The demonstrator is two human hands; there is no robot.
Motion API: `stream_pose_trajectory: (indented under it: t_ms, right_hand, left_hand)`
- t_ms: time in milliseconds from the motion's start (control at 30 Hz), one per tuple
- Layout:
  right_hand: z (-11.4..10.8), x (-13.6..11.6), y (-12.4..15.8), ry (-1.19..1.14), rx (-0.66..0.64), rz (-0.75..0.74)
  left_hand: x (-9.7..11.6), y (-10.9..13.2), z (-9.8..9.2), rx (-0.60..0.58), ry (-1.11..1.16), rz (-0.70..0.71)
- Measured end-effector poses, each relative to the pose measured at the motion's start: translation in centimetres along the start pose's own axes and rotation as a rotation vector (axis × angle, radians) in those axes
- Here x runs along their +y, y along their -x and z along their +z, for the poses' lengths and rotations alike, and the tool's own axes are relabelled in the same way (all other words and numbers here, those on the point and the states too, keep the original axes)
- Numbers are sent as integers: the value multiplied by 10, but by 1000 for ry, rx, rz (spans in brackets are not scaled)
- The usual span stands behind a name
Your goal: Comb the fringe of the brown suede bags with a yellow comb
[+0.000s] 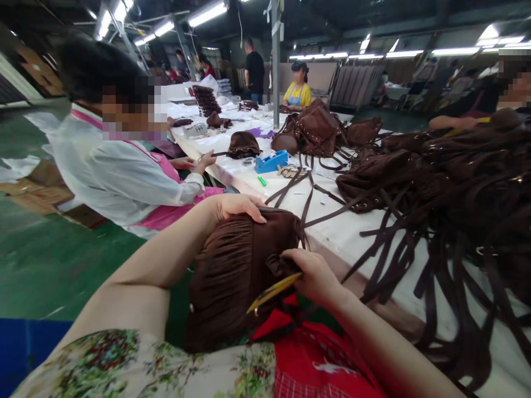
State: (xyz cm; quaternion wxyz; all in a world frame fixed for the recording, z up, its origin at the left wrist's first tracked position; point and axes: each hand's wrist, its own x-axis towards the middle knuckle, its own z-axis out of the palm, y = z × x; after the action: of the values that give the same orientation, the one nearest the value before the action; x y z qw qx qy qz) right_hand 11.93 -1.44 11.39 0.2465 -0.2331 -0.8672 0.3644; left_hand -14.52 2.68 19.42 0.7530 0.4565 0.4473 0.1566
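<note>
Head view: we see the left arm point(174, 247) bent, its left hand point(240, 208) arched over the brown bag point(234, 260), thumb pressed on the top edge. The right forearm point(375, 329) slants in from the lower right; the right hand point(314, 275) curls around a yellow tool point(274, 291), thumb against dark fabric. The bag sits between body and table point(238, 178).
</note>
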Motion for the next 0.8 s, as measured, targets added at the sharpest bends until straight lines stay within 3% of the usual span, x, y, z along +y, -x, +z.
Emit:
stream_pose_trajectory:
  t_ms: [100, 167, 233, 300, 400, 500, 600, 667, 800]
  right_hand:
    - [-10, -8, 17, -479, -177, 22]
    - [-18, -10, 28, -764, -303, 77]
    - [-21, -4, 36, -938, -364, 148]
    - [-20, 10, 44, -1096, -367, 250]
    - [-16, 40, 57, -1300, -313, 336]
    - [-20, 58, 72, -1324, -287, 320]
    - [-31, 59, 80, -1306, -261, 333]
    - [-40, 56, 82, -1291, -144, 397]
    - [-51, 61, 80, -1211, 153, 604]
  left_hand:
    - [-26, -26, -4, -199, -79, -89]
    - [-50, -53, 7, -275, -166, -111]
    - [-69, -83, 30, -260, -348, 18]
    - [-79, -109, 59, -188, -542, 234]
    - [-81, -132, 99, -13, -700, 545]
    - [-78, -138, 117, 99, -678, 710]
    - [-79, -139, 115, 14, -551, 709]
    - [-84, -140, 113, -24, -529, 648]
    - [-105, -145, 125, 221, -750, 662]
